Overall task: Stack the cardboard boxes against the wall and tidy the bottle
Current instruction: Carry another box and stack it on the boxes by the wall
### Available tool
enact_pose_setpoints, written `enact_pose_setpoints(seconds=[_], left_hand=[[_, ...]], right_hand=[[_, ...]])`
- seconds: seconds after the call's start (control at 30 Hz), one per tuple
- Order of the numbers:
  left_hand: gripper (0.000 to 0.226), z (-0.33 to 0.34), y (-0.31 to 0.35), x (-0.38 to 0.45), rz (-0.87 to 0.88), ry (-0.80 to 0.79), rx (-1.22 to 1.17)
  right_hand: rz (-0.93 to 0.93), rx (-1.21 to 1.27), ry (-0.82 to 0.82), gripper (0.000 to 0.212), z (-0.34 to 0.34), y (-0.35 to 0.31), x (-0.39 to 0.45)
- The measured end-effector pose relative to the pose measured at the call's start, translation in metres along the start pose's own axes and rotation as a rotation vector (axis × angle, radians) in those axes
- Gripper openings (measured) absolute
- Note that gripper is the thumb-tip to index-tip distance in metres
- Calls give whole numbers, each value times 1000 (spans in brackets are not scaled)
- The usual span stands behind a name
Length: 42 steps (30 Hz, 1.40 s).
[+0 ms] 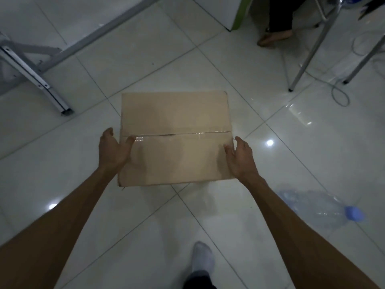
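Observation:
A brown cardboard box (176, 138), taped shut along its top seam, is in the middle of the view above the white tiled floor. My left hand (112, 149) grips its left side, thumb on top near the tape. On the opposite side my right hand (239, 157) holds the right edge, fingers curled over it. A clear plastic bottle (316, 207) with a blue cap lies on its side on the floor at the lower right, beside my right forearm.
A grey metal table frame (35, 74) stands at the upper left. Chair legs (308, 57) and a grey cable (339, 94) are at the upper right, with another person's foot (275, 36) near them. My socked foot (203, 259) is at the bottom.

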<state>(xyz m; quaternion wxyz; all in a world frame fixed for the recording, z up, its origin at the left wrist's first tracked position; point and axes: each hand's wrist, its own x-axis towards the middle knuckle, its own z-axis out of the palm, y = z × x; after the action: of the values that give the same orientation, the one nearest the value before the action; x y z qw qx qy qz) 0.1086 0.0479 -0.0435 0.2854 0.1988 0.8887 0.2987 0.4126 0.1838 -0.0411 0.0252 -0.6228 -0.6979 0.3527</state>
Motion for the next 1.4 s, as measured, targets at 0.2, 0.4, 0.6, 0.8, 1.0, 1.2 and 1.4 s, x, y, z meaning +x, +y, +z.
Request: enact_pose_setpoints(seconds=[0.2,0.4,0.6,0.8,1.0,1.2,1.4], left_hand=[[69,22,-7,27,-93,-67,-98],[78,32,-15,30,-137,-65,-116],[74,29,-12,19,-112,-61,-134],[73,18,2,-18,-38,-120,-110],[77,10,29,-78,72,-244,-58],[75,17,49,-156,183,-379,16],[76,25,42,-237,249,-488,118]], right_hand=[[-1,36,-39,52,12,-6,53],[128,237,-61,55,23,0,61],[208,316,-10,56,24,3,44],[268,416,74,51,2,19,-20],[374,500,217,53,-33,44,-112],[479,573,361,47,-64,80,-220],[644,664,442,49,-67,125,-322]])
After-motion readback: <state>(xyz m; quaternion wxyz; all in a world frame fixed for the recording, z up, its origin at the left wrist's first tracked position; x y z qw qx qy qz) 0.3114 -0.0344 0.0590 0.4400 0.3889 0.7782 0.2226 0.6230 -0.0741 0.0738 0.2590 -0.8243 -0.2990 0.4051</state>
